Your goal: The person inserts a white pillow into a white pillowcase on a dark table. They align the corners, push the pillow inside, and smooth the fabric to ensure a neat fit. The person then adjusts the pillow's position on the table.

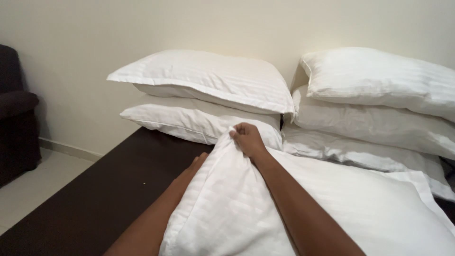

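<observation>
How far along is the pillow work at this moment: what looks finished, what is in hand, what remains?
Looks done: two pillows stacked at the left and three at the right against the wall. In hand: the right hand grips the far corner of a white striped pillow on the dark bed surface, while the left hand presses its side. Left: this pillow is not yet on either stack.

Stacked white pillows, dark armchair, cream wall, pale floor tiles
</observation>
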